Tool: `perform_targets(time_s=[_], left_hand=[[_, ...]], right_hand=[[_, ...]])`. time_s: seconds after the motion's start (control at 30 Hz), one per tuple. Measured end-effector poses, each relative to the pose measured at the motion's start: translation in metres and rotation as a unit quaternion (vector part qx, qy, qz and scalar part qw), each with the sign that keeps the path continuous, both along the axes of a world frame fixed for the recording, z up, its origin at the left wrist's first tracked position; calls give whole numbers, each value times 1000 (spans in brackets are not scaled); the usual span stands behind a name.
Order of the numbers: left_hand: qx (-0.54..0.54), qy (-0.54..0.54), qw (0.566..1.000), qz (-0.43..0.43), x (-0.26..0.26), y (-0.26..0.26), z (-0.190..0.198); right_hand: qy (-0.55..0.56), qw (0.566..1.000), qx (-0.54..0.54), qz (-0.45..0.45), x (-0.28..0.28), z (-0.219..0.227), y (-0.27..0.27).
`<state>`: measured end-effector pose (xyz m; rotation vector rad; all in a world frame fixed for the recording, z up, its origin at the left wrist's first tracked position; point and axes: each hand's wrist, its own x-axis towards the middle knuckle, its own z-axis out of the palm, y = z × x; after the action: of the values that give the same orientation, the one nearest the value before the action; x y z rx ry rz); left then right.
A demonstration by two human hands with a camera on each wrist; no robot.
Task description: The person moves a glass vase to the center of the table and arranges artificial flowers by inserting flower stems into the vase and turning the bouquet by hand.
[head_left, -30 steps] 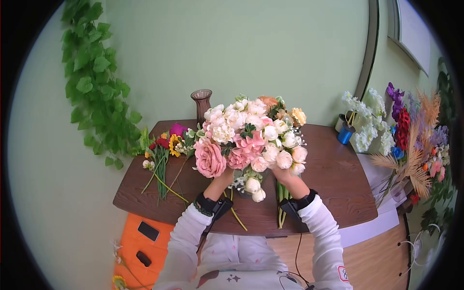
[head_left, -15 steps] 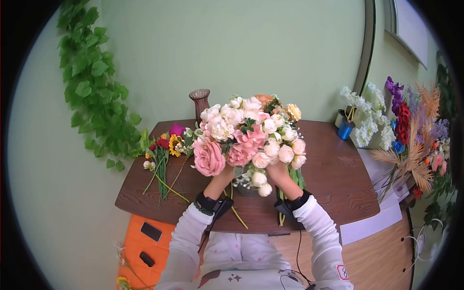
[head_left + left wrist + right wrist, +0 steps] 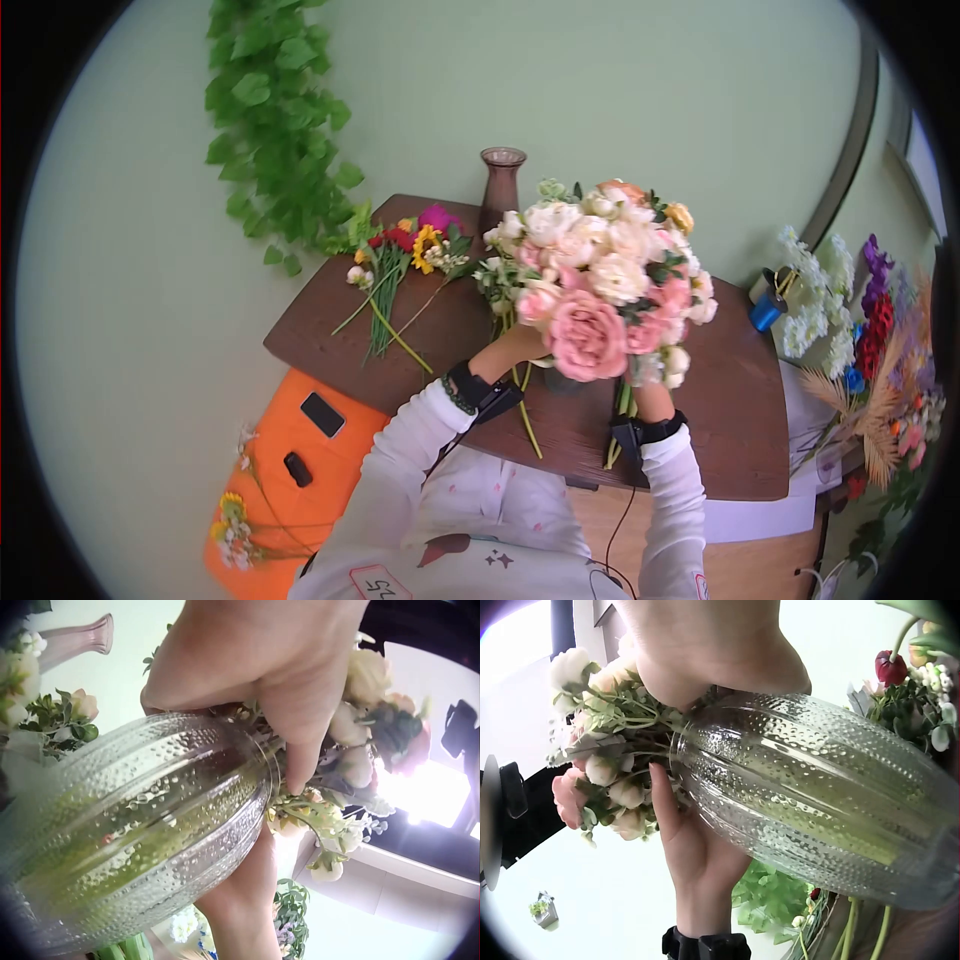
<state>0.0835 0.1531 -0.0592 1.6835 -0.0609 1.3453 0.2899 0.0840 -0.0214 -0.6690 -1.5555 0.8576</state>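
Note:
A full bouquet of white, cream and pink artificial flowers [image 3: 620,270] stands in a clear ribbed glass vase [image 3: 150,817], its large pink rose facing the person. My left hand [image 3: 515,350] grips one side of the vase's upper part, thumb at the rim in the left wrist view. Across from it, my right hand [image 3: 652,400] holds the other side, seen from above the glass in the right wrist view [image 3: 720,652]. Green stems show inside the vase [image 3: 832,817]. The flowers hide most of both hands' fingers in the head view.
A purple-brown glass vase [image 3: 501,185] stands at the table's back. Loose flowers with green stems [image 3: 385,300] lie on the left of the brown table [image 3: 330,320]. More flowers [image 3: 870,340] and a blue ribbon spool [image 3: 767,312] are at right. A phone [image 3: 323,414] lies on orange fabric.
The bouquet has turned, bringing the large pink rose from its left side to the front middle. Both hands have shifted with it. The head view has swung, so the surroundings appear tilted and moved right.

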Motion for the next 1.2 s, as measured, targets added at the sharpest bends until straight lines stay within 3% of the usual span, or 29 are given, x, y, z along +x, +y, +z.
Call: perform_targets(time_s=[0.07, 0.1, 0.13, 0.2, 0.23, 0.27, 0.37, 0.43, 0.47, 0.53, 0.57, 0.6, 0.67, 0.73, 0.8, 0.83, 0.93, 1.07, 1.1, 1.13, 1.2], left_hand=[[59, 200, 967, 147, -15, -30, 30], [-52, 287, 939, 181, -25, -54, 53], [-56, 397, 885, 237, -26, -39, 35], [-65, 394, 897, 189, -29, -83, 105], [71, 309, 919, 234, -27, -75, 87], [76, 368, 892, 252, -30, -81, 94], [153, 272, 910, 273, -20, -53, 51], [270, 246, 865, 344, -19, -52, 44], [269, 245, 866, 344, -17, -51, 41], [160, 282, 885, 333, -9, -50, 36], [218, 221, 870, 383, -2, -47, 34], [218, 221, 872, 380, 0, -47, 30], [40, 242, 927, 283, 2, -69, 62], [-9, 235, 929, 285, 8, -82, 79], [-161, 295, 903, 267, 14, -83, 86], [-18, 237, 927, 289, 27, -51, 46], [-21, 223, 932, 285, 29, -64, 71], [-32, 150, 952, 265, 38, -59, 69], [-12, 224, 933, 280, 38, -45, 57], [-10, 227, 934, 276, 38, -47, 59], [-4, 151, 949, 278, 32, -56, 70]], right_hand=[[1, 999, 38, 24, 5, -2, -1], [1, 998, 58, 35, 7, -2, -1], [1, 996, 79, 45, 9, -3, -2], [4, 991, 121, 65, 12, -4, -2], [7, 987, 141, 74, 13, -4, -3], [9, 983, 162, 83, 13, -5, -3], [12, 986, 144, 80, 11, -16, -11], [18, 989, 128, 70, 12, -16, -6], [22, 990, 122, 64, 10, -15, -3], [29, 992, 108, 49, -12, 2, 22], [33, 993, 101, 41, -27, 14, 38], [38, 994, 94, 32, -12, -1, 20], [48, 996, 80, 12, -10, -5, 19], [59, 996, 65, -10, -15, 4, 35], [71, 996, 51, -33, -16, 7, 42], [76, 995, 44, -45, -17, 9, 45], [95, 992, 25, -80, -6, 2, 39], [122, 985, 1, -123, 14, -19, 14], [130, 983, -5, -133, 11, -22, 11], [137, 980, -11, -144, 22, -37, -8], [153, 974, -24, -164, 24, -46, -18]])
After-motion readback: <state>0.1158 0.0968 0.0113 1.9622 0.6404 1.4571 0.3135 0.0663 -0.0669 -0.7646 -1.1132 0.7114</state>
